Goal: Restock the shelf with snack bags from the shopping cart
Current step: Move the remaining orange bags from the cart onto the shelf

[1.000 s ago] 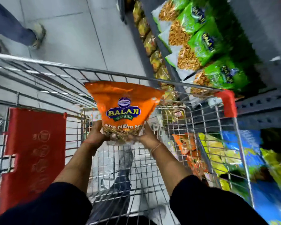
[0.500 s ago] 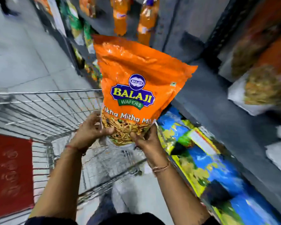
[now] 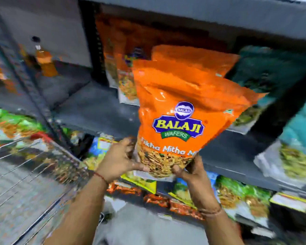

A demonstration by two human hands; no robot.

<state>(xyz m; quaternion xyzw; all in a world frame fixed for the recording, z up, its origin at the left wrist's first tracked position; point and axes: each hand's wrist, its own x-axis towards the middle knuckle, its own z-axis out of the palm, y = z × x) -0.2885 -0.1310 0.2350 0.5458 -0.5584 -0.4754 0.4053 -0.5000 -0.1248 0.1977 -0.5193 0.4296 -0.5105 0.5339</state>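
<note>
An orange Balaji Wafers snack bag (image 3: 180,106) stands upright in the air in front of a grey shelf (image 3: 95,110). My left hand (image 3: 118,160) grips its lower left corner and my right hand (image 3: 193,172) grips its lower right corner. Matching orange bags (image 3: 193,55) stand on the shelf right behind it. The wire shopping cart (image 3: 25,174) sits at lower left, blurred.
Teal and white snack bags (image 3: 293,138) stand on the same shelf to the right. Orange drink bottles (image 3: 46,62) stand in the bay at left, past a dark upright post (image 3: 25,76). Green, yellow and orange packets (image 3: 237,193) fill the shelf below.
Both hands have lifted the orange bag out of the cart and up to the shelf. The view has swung from the cart to the shelf front.
</note>
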